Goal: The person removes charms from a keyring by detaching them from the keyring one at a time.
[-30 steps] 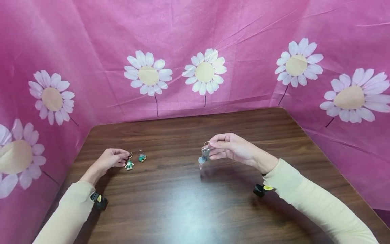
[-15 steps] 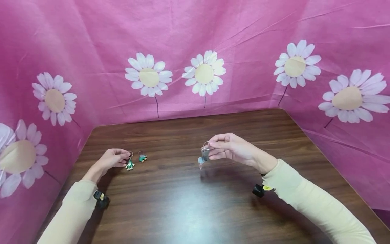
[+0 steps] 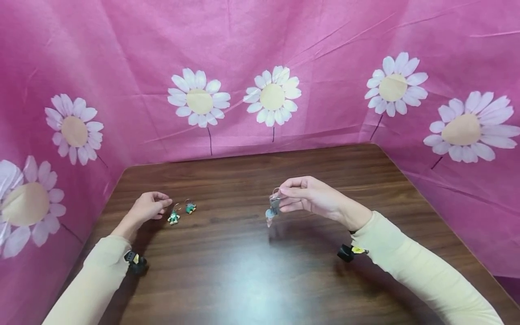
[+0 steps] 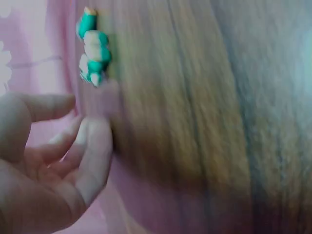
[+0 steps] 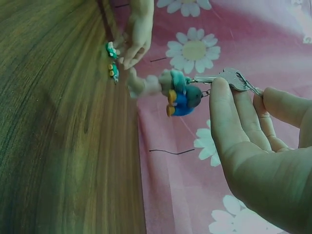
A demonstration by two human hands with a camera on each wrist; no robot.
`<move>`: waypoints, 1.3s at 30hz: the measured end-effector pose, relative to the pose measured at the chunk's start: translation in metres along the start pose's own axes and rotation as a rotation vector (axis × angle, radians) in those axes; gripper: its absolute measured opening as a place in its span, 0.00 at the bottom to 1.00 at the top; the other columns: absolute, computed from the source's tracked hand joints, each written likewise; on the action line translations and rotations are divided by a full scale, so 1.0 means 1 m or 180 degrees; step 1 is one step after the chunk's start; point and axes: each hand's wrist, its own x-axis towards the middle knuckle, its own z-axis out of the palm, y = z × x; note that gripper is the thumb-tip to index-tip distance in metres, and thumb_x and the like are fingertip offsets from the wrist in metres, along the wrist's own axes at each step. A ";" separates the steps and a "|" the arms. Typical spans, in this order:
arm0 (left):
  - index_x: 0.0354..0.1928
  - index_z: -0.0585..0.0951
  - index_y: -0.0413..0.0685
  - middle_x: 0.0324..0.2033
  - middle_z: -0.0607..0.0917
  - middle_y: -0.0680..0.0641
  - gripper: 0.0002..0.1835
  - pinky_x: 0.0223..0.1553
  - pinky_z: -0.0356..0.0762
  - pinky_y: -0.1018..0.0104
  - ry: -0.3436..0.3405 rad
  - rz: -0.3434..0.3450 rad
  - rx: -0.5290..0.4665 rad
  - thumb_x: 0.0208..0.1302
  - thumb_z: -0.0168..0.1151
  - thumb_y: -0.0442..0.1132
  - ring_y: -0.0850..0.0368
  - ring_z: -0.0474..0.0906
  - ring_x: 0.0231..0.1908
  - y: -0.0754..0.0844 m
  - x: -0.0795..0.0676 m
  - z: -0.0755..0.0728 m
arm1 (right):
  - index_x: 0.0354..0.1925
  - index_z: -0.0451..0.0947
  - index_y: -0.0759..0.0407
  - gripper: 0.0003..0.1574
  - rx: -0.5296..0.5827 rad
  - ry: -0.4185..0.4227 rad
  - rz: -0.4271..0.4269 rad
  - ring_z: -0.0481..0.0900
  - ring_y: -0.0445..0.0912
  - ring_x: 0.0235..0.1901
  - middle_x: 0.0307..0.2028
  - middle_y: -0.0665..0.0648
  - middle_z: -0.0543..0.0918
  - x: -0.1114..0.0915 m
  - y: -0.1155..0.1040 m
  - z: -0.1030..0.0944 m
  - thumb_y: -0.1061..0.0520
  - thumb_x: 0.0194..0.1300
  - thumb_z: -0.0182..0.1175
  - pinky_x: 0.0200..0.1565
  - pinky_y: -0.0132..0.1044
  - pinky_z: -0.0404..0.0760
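Through the cameras I have my right hand (image 3: pixel 310 198) pinching the ring of a key (image 5: pixel 235 80), its charms (image 5: pixel 181 102) hanging above the desk (image 3: pixel 211 262). My left hand (image 3: pixel 148 209), thumb and fingers parted around nothing, is just beside 2 desk-borne trinkets: the nearer green keychain (image 3: pixel 174 218) and the farther green keychain (image 3: pixel 190 207).

No lettering, label, number or sign is readable here.
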 end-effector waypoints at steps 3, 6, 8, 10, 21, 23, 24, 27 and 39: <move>0.56 0.76 0.26 0.38 0.85 0.37 0.21 0.33 0.85 0.66 0.0240 0.0290 0.0305 0.73 0.60 0.40 0.55 0.81 0.32 0.013 -0.007 0.004 | 0.47 0.82 0.63 0.09 -0.0006 0.0008 0.0055 0.87 0.51 0.45 0.47 0.62 0.86 0.002 -0.001 0.000 0.63 0.75 0.56 0.57 0.52 0.80; 0.54 0.80 0.32 0.40 0.86 0.37 0.18 0.38 0.80 0.65 0.0345 0.0657 0.0590 0.72 0.62 0.41 0.55 0.80 0.34 0.031 -0.017 0.009 | 0.47 0.82 0.63 0.09 0.0006 0.0000 0.0066 0.87 0.51 0.45 0.46 0.62 0.86 0.006 -0.001 0.002 0.63 0.76 0.55 0.57 0.52 0.80; 0.54 0.82 0.37 0.42 0.87 0.40 0.17 0.38 0.78 0.63 0.0291 0.0888 0.0688 0.72 0.64 0.43 0.55 0.80 0.34 0.046 -0.025 0.017 | 0.48 0.82 0.63 0.09 0.0015 -0.0033 0.0041 0.87 0.51 0.45 0.47 0.62 0.86 0.009 -0.001 0.005 0.63 0.76 0.56 0.57 0.52 0.80; 0.54 0.83 0.42 0.45 0.87 0.44 0.16 0.39 0.78 0.63 0.0114 0.1111 0.0649 0.71 0.65 0.44 0.55 0.80 0.36 0.064 -0.032 0.028 | 0.48 0.82 0.63 0.09 0.0021 -0.0066 0.0013 0.87 0.51 0.45 0.47 0.62 0.86 0.011 -0.001 0.008 0.62 0.75 0.57 0.57 0.52 0.80; 0.58 0.83 0.49 0.50 0.87 0.54 0.20 0.52 0.83 0.56 -0.0994 0.1884 -0.0350 0.67 0.70 0.46 0.58 0.84 0.51 0.160 -0.056 0.109 | 0.51 0.80 0.70 0.13 -0.0342 -0.0005 -0.0129 0.85 0.55 0.49 0.50 0.66 0.84 0.012 -0.004 0.021 0.62 0.73 0.61 0.57 0.52 0.81; 0.57 0.83 0.50 0.48 0.87 0.55 0.19 0.51 0.83 0.57 -0.1080 0.1951 -0.0437 0.66 0.71 0.45 0.58 0.84 0.49 0.164 -0.056 0.117 | 0.51 0.79 0.70 0.13 -0.0384 -0.0001 -0.0166 0.85 0.55 0.49 0.48 0.65 0.84 0.014 -0.003 0.022 0.62 0.74 0.60 0.57 0.52 0.81; 0.57 0.83 0.50 0.47 0.88 0.55 0.19 0.52 0.83 0.57 -0.1088 0.1994 -0.0452 0.66 0.71 0.44 0.58 0.84 0.48 0.166 -0.056 0.121 | 0.50 0.80 0.69 0.12 -0.0362 -0.0001 -0.0177 0.85 0.54 0.48 0.47 0.64 0.84 0.015 -0.003 0.022 0.62 0.74 0.59 0.56 0.52 0.81; 0.53 0.85 0.52 0.42 0.88 0.56 0.16 0.50 0.83 0.59 -0.1043 0.2107 -0.0485 0.64 0.73 0.42 0.58 0.85 0.45 0.166 -0.054 0.129 | 0.48 0.81 0.65 0.09 -0.0288 0.0040 -0.0181 0.86 0.52 0.46 0.46 0.62 0.85 0.016 -0.001 0.022 0.63 0.74 0.58 0.54 0.51 0.83; 0.45 0.88 0.44 0.35 0.90 0.53 0.08 0.41 0.86 0.51 -0.0812 0.2146 -0.0548 0.65 0.70 0.36 0.51 0.87 0.36 0.168 -0.055 0.136 | 0.50 0.81 0.67 0.12 -0.0370 0.0110 -0.0168 0.86 0.50 0.42 0.43 0.61 0.86 0.021 0.001 0.021 0.60 0.73 0.61 0.52 0.48 0.85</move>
